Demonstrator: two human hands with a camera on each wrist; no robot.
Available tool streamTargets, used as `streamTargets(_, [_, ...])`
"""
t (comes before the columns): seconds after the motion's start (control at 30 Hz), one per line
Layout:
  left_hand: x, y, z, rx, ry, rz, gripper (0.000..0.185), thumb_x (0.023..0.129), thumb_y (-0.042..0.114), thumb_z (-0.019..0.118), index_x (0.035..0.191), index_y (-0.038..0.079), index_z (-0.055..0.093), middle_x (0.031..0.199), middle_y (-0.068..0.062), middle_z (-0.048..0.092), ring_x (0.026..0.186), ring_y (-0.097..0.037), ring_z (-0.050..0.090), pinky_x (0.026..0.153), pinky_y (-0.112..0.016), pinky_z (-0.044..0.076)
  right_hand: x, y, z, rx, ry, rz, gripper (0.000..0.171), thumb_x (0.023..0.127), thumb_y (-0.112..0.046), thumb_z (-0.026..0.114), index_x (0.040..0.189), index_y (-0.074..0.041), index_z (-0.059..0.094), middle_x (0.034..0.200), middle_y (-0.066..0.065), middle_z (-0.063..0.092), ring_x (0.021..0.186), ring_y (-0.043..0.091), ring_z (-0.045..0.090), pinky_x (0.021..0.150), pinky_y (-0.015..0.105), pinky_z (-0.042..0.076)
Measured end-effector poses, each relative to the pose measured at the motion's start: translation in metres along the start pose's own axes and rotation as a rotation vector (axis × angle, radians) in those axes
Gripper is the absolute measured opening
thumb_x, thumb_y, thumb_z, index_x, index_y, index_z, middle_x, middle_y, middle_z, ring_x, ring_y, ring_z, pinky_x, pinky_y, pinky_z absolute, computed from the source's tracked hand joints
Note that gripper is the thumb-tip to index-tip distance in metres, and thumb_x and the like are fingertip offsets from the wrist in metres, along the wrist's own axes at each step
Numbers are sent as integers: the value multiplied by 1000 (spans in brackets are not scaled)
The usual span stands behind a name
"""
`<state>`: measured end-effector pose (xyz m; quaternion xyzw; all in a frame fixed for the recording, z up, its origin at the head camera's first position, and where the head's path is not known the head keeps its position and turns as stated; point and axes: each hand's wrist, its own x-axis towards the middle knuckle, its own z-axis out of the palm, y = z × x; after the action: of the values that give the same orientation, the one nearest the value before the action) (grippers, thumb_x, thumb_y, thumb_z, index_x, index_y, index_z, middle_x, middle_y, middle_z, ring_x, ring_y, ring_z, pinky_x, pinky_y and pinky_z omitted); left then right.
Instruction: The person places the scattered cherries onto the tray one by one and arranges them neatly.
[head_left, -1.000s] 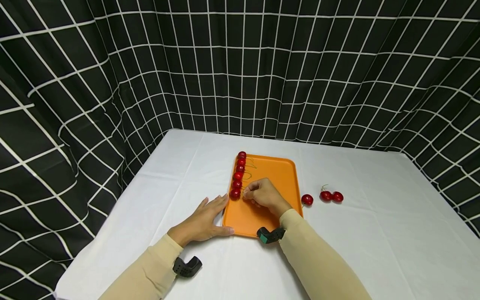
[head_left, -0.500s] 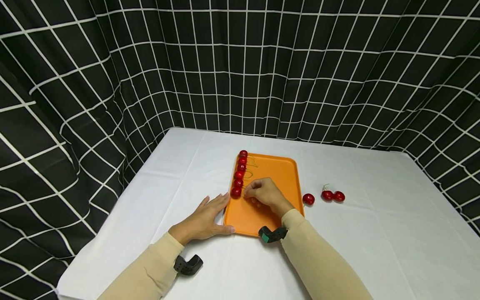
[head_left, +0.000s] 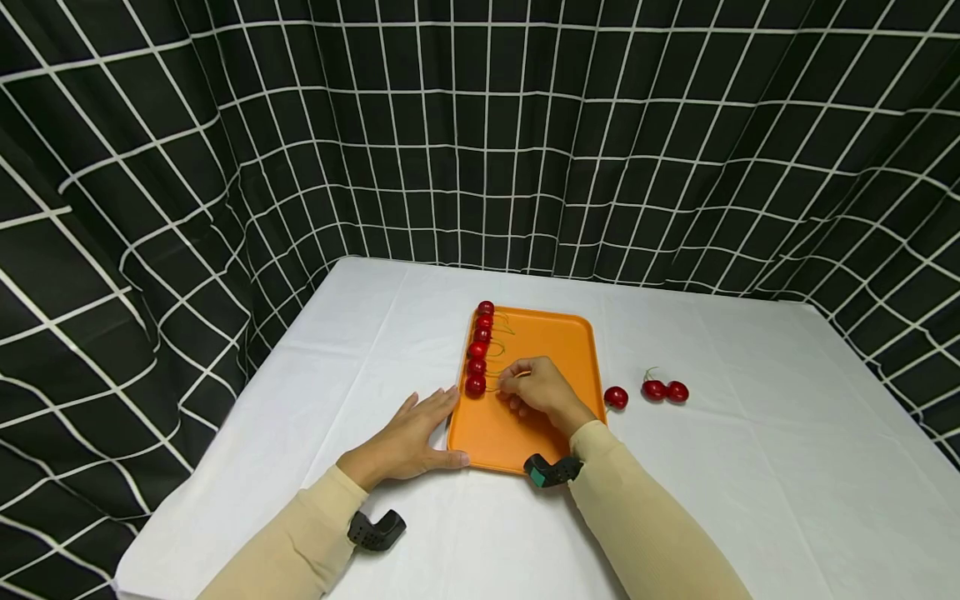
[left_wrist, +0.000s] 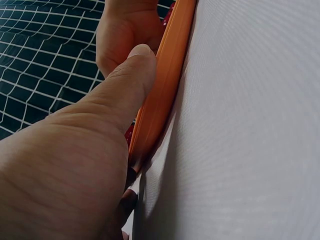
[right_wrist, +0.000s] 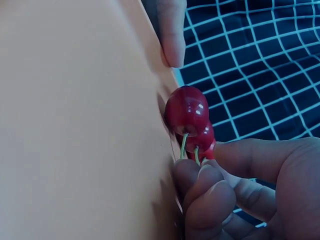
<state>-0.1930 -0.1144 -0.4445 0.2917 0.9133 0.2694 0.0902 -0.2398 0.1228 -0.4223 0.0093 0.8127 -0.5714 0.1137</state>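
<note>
An orange tray (head_left: pixel 558 350) lies on the white table. Several red cherries (head_left: pixel 477 350) sit in a line along its left rim. My right hand (head_left: pixel 512 383) rests on the tray beside the nearest cherry (head_left: pixel 475 385) and pinches its green stem. In the right wrist view that cherry (right_wrist: pixel 187 110) lies against the rim, its stem running into my curled fingers (right_wrist: pixel 202 190). My left hand (head_left: pixel 429 418) lies flat on the table with straight fingers. Its thumb (left_wrist: pixel 135 70) presses the tray's rim (left_wrist: pixel 167 85) near the front left corner.
Three loose cherries lie on the table right of the tray: one (head_left: pixel 616 397) close to it, and a pair (head_left: pixel 664 391) further right. A black curtain with a white grid (head_left: pixel 480 133) closes off the back and both sides.
My right hand has drawn slightly right, away from the cherry row, so the stem now shows between cherry and fingers. The left hand has stayed put.
</note>
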Motion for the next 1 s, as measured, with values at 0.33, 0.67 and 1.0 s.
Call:
streamTargets(0.33, [-1, -1, 0, -4, 1, 1, 103, 79, 66, 65, 152, 5, 26, 157, -1, 21, 144, -18, 13, 115, -40, -3, 0, -2, 4, 83, -31, -5, 14, 90, -5, 63, 90, 8, 68, 78, 16, 68, 63, 25, 66, 59, 32, 58])
streamTargets(0.67, [0, 1, -1, -4, -10, -3, 104, 79, 66, 65, 153, 6, 24, 157, 0, 19, 144, -17, 12, 115, -39, -3, -1, -7, 7, 148, -75, -11, 17, 87, -5, 63, 94, 9, 69, 78, 20, 68, 65, 26, 67, 62, 33, 58])
streamTargets(1.0, [1, 0, 0, -6, -15, -8, 104, 79, 65, 65, 153, 7, 23, 157, 1, 19, 144, -16, 12, 115, -39, -4, -2, -8, 9, 172, -121, -24, 20, 90, -7, 62, 99, 10, 69, 83, 21, 68, 69, 28, 68, 64, 35, 59])
